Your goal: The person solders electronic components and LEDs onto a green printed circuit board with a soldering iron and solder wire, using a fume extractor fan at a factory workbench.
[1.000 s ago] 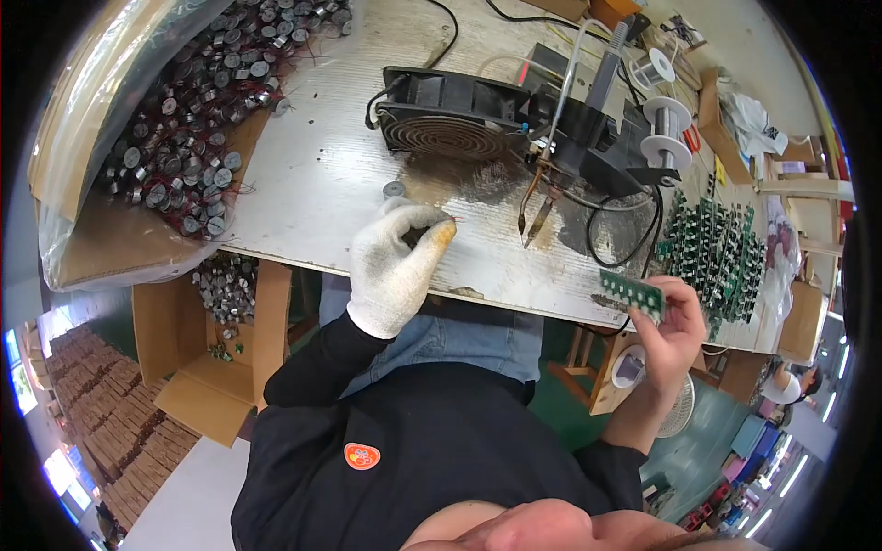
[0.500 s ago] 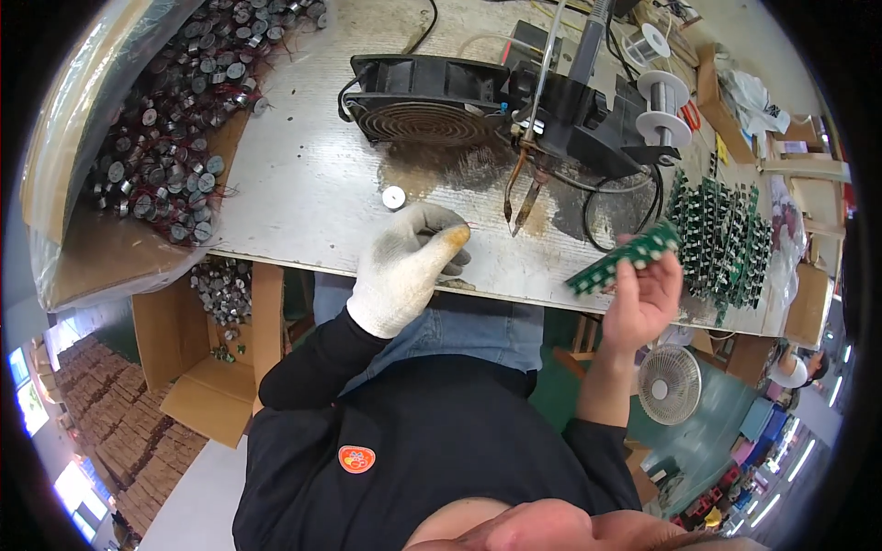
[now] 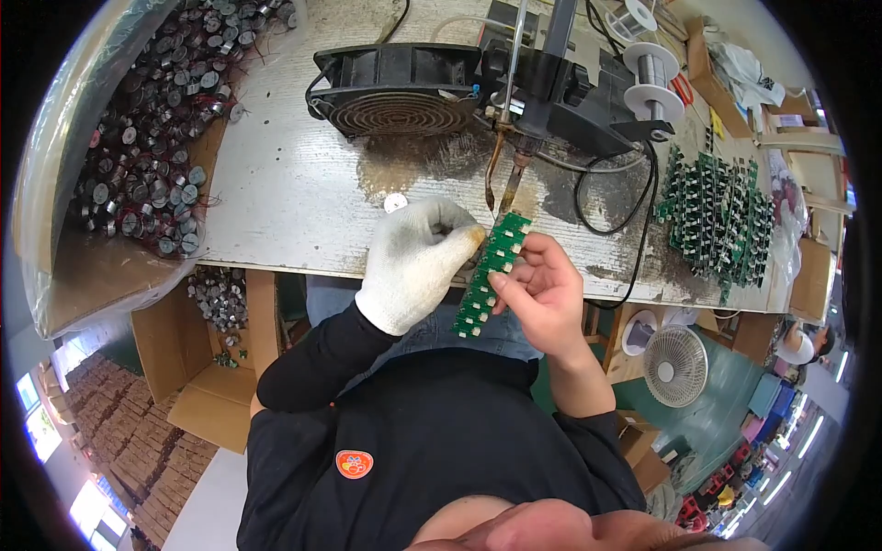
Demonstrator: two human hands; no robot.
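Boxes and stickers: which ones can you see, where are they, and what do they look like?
Open cardboard box: under the table's left end, brown, holding small grey round parts.
Round badge: on the black shirt's chest, red-orange.
No screens or signs show clearly.

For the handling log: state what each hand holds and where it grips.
The bare right hand pinches the long green circuit board strip along its right edge; the white-gloved left hand touches its upper left edge.

Bright, even light; rim bent, perhaps slightly soft.
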